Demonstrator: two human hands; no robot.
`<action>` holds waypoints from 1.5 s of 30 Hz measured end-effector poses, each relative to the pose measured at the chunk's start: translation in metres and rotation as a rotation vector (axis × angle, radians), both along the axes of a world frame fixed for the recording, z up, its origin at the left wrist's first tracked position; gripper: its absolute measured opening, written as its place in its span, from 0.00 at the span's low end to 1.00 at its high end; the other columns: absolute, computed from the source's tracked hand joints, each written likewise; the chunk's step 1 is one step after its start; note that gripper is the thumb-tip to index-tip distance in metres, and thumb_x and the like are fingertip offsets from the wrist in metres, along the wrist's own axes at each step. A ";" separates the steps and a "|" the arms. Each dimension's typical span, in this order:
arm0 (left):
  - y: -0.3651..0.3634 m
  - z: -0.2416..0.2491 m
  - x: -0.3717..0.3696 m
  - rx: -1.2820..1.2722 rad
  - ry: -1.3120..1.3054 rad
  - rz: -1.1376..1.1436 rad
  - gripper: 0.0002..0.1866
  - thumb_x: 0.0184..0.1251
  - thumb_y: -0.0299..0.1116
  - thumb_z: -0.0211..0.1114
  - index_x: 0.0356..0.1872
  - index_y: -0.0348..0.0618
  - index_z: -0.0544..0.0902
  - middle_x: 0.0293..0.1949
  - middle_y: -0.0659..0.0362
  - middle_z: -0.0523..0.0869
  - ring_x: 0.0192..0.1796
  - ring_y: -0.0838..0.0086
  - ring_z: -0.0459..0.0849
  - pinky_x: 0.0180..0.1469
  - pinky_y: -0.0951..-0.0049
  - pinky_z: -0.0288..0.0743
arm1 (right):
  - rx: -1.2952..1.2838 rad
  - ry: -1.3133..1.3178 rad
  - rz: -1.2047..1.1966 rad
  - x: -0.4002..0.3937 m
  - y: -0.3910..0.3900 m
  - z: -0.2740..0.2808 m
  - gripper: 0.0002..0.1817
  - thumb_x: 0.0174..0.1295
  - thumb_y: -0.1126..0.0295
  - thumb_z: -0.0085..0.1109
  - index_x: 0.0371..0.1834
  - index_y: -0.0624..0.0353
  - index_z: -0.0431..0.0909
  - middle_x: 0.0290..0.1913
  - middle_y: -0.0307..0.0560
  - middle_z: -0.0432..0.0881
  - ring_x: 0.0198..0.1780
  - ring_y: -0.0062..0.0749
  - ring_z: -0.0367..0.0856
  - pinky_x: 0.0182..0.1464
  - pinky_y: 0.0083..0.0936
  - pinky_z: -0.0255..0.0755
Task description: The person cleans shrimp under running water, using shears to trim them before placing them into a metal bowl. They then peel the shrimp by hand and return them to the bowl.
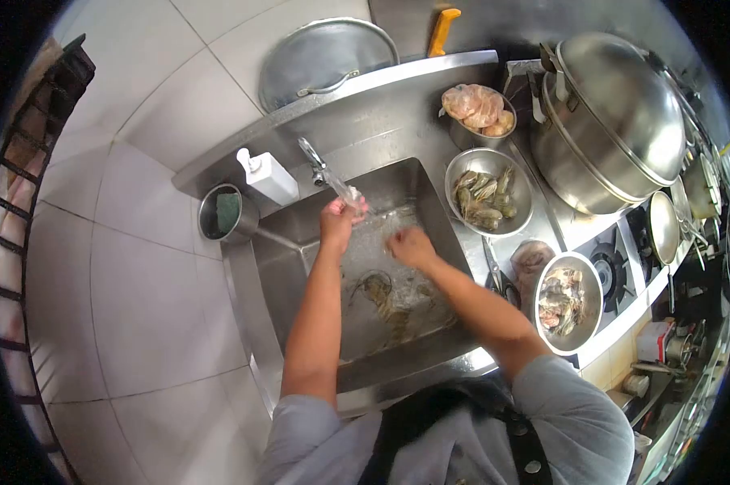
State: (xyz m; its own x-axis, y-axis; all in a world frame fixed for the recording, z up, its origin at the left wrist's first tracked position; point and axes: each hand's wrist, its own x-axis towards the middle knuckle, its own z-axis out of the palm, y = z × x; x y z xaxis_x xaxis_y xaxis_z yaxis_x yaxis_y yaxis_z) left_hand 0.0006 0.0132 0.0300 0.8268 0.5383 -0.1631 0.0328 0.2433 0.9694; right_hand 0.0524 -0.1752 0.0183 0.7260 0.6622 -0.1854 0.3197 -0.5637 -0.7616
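Note:
My left hand [345,220] is under the tap [316,164], in the running water. Its fingers are closed together, and whatever they hold is hidden by the water and the fingers. Lower and to the right, my right hand [411,246] hangs over the sink [277,299], apart from the left one. Motion smears its fingers, so I cannot see whether they hold anything. Below both hands, shrimp [385,301] lie on the wet sink floor. A steel bowl of shrimp [484,198] stands on the counter to the right of the sink.
Right of the sink are scissors [498,271], a bowl of shrimp scraps [563,303], a pot of bagged food [482,113] and a large lidded steamer [615,121]. A soap bottle [272,178] and a pot with a green scouring pad [228,212] stand at the left.

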 end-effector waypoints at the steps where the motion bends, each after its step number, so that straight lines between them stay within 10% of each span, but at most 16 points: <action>1: 0.000 0.003 -0.001 0.069 0.076 -0.008 0.13 0.69 0.26 0.54 0.53 0.35 0.76 0.48 0.53 0.83 0.44 0.67 0.84 0.45 0.68 0.81 | -0.018 0.011 0.030 -0.014 -0.016 -0.013 0.21 0.56 0.55 0.53 0.28 0.65 0.82 0.33 0.67 0.80 0.40 0.61 0.81 0.43 0.46 0.74; 6: -0.002 0.011 -0.016 0.015 0.048 -0.002 0.12 0.69 0.27 0.55 0.50 0.37 0.77 0.47 0.54 0.83 0.42 0.67 0.85 0.44 0.67 0.82 | -0.063 0.097 0.077 -0.061 -0.091 -0.029 0.18 0.56 0.57 0.54 0.28 0.63 0.81 0.33 0.65 0.80 0.39 0.62 0.80 0.43 0.47 0.73; 11: 0.009 0.003 -0.029 -0.657 -0.132 0.171 0.09 0.69 0.32 0.53 0.47 0.44 0.75 0.41 0.56 0.83 0.37 0.68 0.81 0.42 0.65 0.78 | -0.063 0.085 0.156 -0.070 -0.148 -0.020 0.17 0.56 0.57 0.55 0.29 0.62 0.80 0.31 0.65 0.80 0.38 0.61 0.80 0.42 0.47 0.73; 18: -0.021 0.033 -0.025 -0.727 -0.102 0.181 0.11 0.68 0.35 0.55 0.49 0.46 0.75 0.40 0.57 0.84 0.35 0.69 0.80 0.41 0.66 0.76 | -0.006 0.051 0.181 -0.080 -0.197 0.014 0.17 0.57 0.57 0.54 0.27 0.62 0.79 0.27 0.62 0.80 0.35 0.60 0.80 0.39 0.47 0.72; 28: -0.132 0.115 -0.035 0.470 0.484 0.009 0.09 0.62 0.33 0.64 0.40 0.40 0.83 0.28 0.62 0.84 0.24 0.83 0.77 0.24 0.81 0.73 | -0.091 -0.135 0.323 -0.078 -0.235 0.040 0.14 0.57 0.61 0.54 0.32 0.62 0.82 0.35 0.60 0.83 0.41 0.55 0.83 0.45 0.44 0.75; 42: -0.386 0.133 0.019 0.115 0.290 -0.856 0.16 0.68 0.39 0.60 0.48 0.38 0.79 0.36 0.57 0.85 0.28 0.81 0.80 0.30 0.81 0.76 | -0.002 -0.189 0.470 -0.085 -0.291 0.024 0.15 0.61 0.59 0.50 0.31 0.60 0.81 0.31 0.59 0.82 0.37 0.53 0.83 0.43 0.48 0.74; 45: -0.391 0.116 0.013 0.495 0.392 -0.812 0.17 0.70 0.39 0.58 0.51 0.37 0.78 0.37 0.55 0.86 0.29 0.80 0.81 0.30 0.82 0.75 | -0.010 -0.165 0.462 -0.081 -0.302 0.031 0.15 0.62 0.60 0.50 0.31 0.61 0.80 0.32 0.58 0.82 0.38 0.54 0.82 0.44 0.47 0.74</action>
State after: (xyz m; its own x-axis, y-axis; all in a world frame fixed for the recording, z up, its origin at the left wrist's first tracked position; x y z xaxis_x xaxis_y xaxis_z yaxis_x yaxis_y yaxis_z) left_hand 0.0139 -0.3777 0.1463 0.9079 -0.0793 -0.4117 0.3448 -0.4173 0.8408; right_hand -0.0283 -0.4775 0.0491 0.3767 0.9209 -0.1005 0.6539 -0.3412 -0.6753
